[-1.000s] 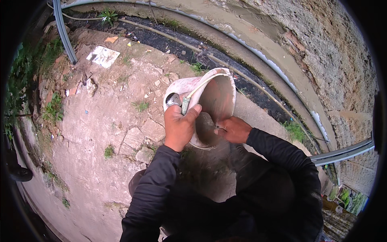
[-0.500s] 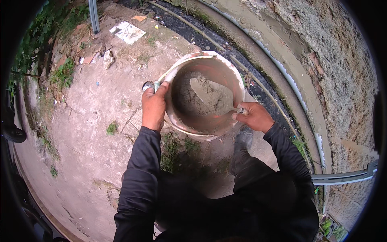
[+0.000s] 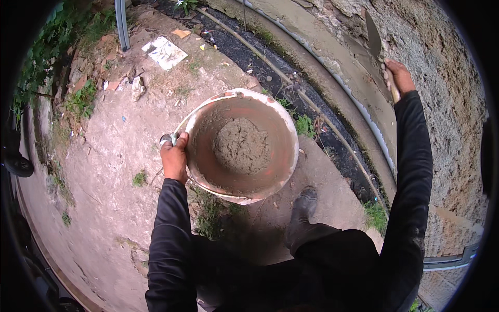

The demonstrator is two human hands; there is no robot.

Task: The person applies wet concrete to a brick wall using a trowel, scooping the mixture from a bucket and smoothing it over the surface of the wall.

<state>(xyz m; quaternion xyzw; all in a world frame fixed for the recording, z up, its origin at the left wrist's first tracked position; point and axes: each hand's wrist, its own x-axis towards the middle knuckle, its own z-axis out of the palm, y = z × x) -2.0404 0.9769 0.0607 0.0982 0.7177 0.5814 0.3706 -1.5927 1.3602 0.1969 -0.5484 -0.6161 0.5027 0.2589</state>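
Observation:
My left hand [image 3: 174, 158] is closed on the rim of a white bucket [image 3: 292, 125] at its left side, by the handle's end. Wet grey mortar [image 3: 242, 146] lies in the bottom of the bucket, and its inner wall is smeared with it. Up at the right, my right hand [image 3: 399, 78] grips the handle of a trowel [image 3: 372, 35]. The trowel's blade points away from me, close to the rough wall [image 3: 436, 88]. Whether the blade touches the wall I cannot tell.
A pipe [image 3: 332, 73] runs along the wall's foot, beside a dark gutter strip [image 3: 260, 65]. Metal rails stand at the upper left [image 3: 121, 26] and lower right [image 3: 449, 262]. A stained white sheet [image 3: 165, 52], rubble and weeds lie on the concrete ground [image 3: 114, 171].
My right hand has lifted the trowel out of the bucket and carried it up and right to the wall. The bucket has shifted slightly left and nearer, still in my left hand.

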